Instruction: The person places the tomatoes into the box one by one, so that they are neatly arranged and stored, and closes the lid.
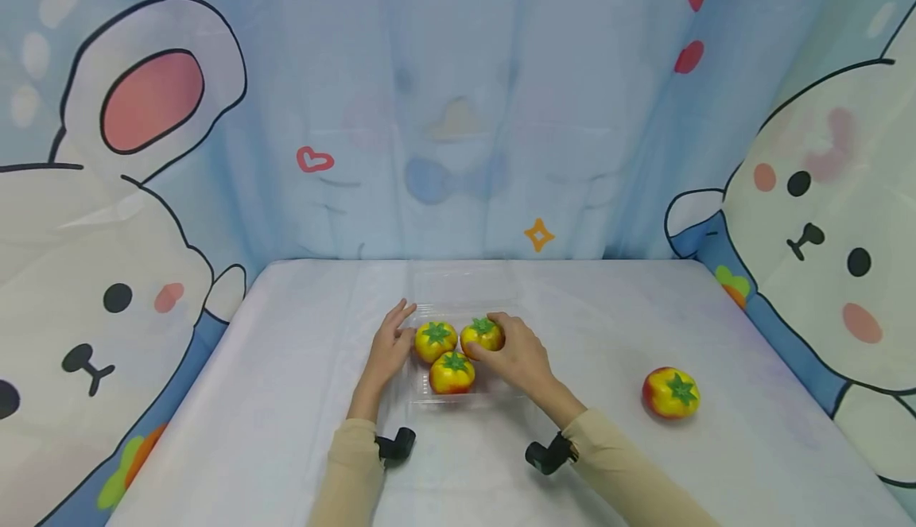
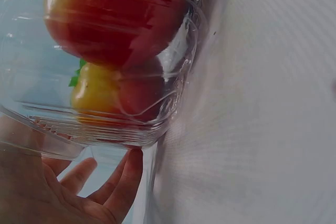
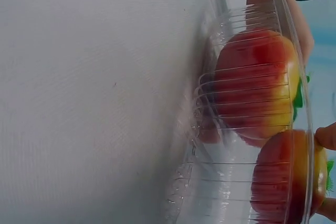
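Observation:
A clear plastic box [image 1: 422, 394] sits mid-table, holding yellow-red persimmons with green leafy tops. One persimmon [image 1: 435, 341] lies at its back left and another persimmon [image 1: 452, 373] at the front. My right hand [image 1: 520, 358] pinches a third persimmon [image 1: 482, 334] between thumb and fingers, at the back right inside the box. My left hand [image 1: 389, 352] rests against the box's left side, its fingers extended. In the left wrist view, a fingertip [image 2: 135, 157] touches the box's ribbed wall. The right wrist view shows the gripped persimmon [image 3: 286, 174] low inside the clear wall.
One more persimmon [image 1: 671, 393] lies on the white tablecloth [image 1: 594, 312] to the right of my right forearm. The box's clear lid [image 1: 463, 279] stands open at the back. A blue cartoon curtain [image 1: 458, 74] hangs behind the table.

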Demonstrator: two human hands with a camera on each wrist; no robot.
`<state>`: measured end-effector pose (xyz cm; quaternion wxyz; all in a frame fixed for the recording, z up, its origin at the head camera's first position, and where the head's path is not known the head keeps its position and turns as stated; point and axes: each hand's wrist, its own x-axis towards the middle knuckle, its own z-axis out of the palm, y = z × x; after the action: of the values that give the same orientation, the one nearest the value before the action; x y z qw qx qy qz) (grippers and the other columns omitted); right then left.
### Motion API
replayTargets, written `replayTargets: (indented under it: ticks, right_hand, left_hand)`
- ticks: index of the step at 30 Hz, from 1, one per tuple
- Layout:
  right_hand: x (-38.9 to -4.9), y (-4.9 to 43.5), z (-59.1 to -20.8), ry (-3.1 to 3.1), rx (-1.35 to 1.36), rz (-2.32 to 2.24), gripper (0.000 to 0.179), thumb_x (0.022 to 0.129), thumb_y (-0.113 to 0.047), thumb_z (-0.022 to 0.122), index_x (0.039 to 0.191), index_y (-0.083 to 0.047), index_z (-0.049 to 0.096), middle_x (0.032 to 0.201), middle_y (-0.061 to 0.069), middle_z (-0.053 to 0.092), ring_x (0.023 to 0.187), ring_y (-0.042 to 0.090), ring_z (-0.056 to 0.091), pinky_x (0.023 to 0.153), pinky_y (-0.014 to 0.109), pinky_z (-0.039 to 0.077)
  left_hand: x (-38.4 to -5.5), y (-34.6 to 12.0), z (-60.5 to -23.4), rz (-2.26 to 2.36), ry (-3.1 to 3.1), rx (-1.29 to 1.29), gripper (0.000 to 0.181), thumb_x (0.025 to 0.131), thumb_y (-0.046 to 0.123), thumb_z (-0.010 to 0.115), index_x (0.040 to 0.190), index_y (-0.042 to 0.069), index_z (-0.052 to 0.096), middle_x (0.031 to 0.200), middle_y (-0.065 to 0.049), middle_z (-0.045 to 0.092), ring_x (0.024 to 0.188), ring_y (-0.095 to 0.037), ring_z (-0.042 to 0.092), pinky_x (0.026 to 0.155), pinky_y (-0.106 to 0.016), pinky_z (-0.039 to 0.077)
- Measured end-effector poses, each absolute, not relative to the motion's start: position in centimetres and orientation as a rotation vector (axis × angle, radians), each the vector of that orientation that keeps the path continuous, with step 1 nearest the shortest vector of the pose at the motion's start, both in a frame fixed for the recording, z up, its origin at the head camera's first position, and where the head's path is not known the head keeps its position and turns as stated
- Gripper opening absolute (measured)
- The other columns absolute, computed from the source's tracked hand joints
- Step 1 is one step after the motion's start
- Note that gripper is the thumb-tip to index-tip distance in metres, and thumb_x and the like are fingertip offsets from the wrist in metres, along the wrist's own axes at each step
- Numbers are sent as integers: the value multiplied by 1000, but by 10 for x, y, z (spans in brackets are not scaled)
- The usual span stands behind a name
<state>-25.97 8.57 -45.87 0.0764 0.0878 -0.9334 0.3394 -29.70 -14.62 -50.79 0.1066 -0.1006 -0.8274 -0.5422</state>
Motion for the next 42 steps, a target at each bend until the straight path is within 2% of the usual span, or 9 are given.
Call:
replayTargets:
  ticks: [4, 11, 26, 37, 42]
  right_hand:
    - [-262, 84, -462, -2795, 258, 1027, 64, 83, -41, 74, 130, -1, 58, 119, 17, 64, 97, 28, 61, 82, 45, 54]
    - [-264, 83, -469, -2826, 232, 1036, 65, 83, -39, 75, 132, 1, 57, 119, 19, 63, 98, 29, 61, 85, 47, 53]
    - [-269, 80, -474, -2895, 221, 1050, 65, 85, -36, 75, 133, 3, 55, 121, 21, 61, 101, 32, 60, 90, 48, 52]
    - [-267, 85, -465, -2891, 214, 1097, 69, 85, -38, 73, 136, 3, 52, 129, 24, 57, 113, 37, 56, 96, 52, 48]
    - [-264, 91, -456, -2853, 255, 1068, 65, 88, -37, 71, 136, 3, 53, 130, 26, 57, 113, 40, 57, 93, 53, 49]
  left_hand:
    - [-297, -146, -507, -1588, -2428, -308, 47, 94, 2, 48, 141, 0, 52, 155, -21, 33, 125, -43, 51, 102, -53, 45]
    - [-296, -146, -507, -1584, -2443, -282, 47, 95, 5, 47, 142, 1, 51, 157, -16, 33, 131, -40, 47, 104, -52, 43]
    - [-297, -146, -507, -1572, -2461, -278, 47, 96, 6, 46, 143, 2, 50, 158, -15, 32, 138, -37, 40, 106, -52, 41]
    - [-295, -146, -505, -1577, -2470, -274, 47, 96, 4, 47, 143, 2, 50, 158, -15, 32, 124, -41, 53, 103, -52, 45]
    - [-294, -146, -504, -1573, -2469, -280, 47, 95, 4, 46, 142, 2, 51, 157, -16, 32, 125, -42, 52, 103, -52, 44]
